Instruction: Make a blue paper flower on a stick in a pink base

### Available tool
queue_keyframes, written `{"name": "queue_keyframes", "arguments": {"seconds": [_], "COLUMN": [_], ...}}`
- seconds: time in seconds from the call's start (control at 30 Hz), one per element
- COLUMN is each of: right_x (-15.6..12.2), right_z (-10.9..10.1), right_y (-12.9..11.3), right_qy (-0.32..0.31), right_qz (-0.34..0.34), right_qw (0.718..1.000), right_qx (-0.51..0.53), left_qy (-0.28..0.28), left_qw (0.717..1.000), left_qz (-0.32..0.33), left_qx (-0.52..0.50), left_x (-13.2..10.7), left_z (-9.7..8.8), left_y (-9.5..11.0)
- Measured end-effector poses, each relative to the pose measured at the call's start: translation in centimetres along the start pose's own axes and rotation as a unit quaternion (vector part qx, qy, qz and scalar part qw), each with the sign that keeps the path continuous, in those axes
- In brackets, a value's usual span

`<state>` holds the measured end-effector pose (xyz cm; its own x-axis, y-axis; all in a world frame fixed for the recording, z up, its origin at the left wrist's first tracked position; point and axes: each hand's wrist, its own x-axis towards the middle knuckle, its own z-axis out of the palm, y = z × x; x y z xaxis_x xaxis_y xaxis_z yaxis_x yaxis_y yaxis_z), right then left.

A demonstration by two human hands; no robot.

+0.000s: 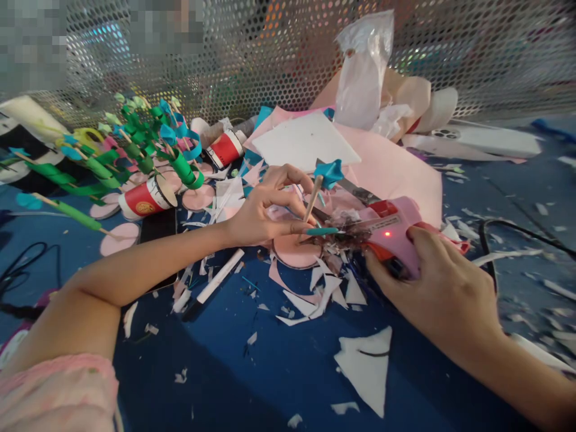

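My left hand [265, 210] pinches a thin wooden stick [312, 201] topped with a small blue foam flower [329, 172], along with a short green strip [321, 231] at the stick's lower end. My right hand [443, 288] is wrapped round the handle of a pink hot glue gun [391, 231] whose red light is on. The gun's nozzle points left and sits right at the green strip and stick. Under them lies a pink foam disc [294, 252] on the blue table [270, 372].
Finished green-wrapped sticks with blue flowers [135, 144] lean at the back left beside red paper cups [146, 198] and pink discs. Pink and white foam sheets [387, 165], a plastic bag and scraps lie behind. White offcuts [366, 366] and a white pen [216, 282] litter the front. A perforated metal screen closes the back.
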<state>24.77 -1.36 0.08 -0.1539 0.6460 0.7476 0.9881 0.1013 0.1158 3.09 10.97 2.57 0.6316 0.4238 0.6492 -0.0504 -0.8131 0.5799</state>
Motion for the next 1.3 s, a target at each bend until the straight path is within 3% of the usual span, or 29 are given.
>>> {"name": "queue_keyframes", "arguments": {"seconds": [0.43, 0.6, 0.73, 1.13, 1.3], "right_x": [-0.18, -0.08, -0.18, -0.25, 0.02], "right_z": [0.23, 0.04, -0.17, 0.17, 0.36], "right_y": [0.16, 0.01, -0.05, 0.16, 0.0], "right_qy": [-0.036, -0.036, -0.078, -0.03, 0.036], "right_qz": [-0.004, 0.026, 0.026, 0.007, 0.013], "right_qw": [0.999, 0.999, 0.996, 0.999, 0.999], "right_qx": [0.039, 0.025, 0.029, 0.035, 0.01], "left_qy": [0.0, 0.0, -0.008, -0.003, -0.011], "left_qw": [1.0, 1.0, 1.0, 1.0, 0.999], "left_qz": [0.005, 0.002, -0.01, -0.016, -0.016], "left_qx": [0.0, -0.009, -0.006, 0.015, 0.029], "left_x": [0.1, 0.12, 0.17, 0.05, 0.01], "left_z": [0.03, -0.05, -0.1, -0.18, -0.16], "left_y": [0.26, 0.15, 0.13, 0.41, 0.45]}}
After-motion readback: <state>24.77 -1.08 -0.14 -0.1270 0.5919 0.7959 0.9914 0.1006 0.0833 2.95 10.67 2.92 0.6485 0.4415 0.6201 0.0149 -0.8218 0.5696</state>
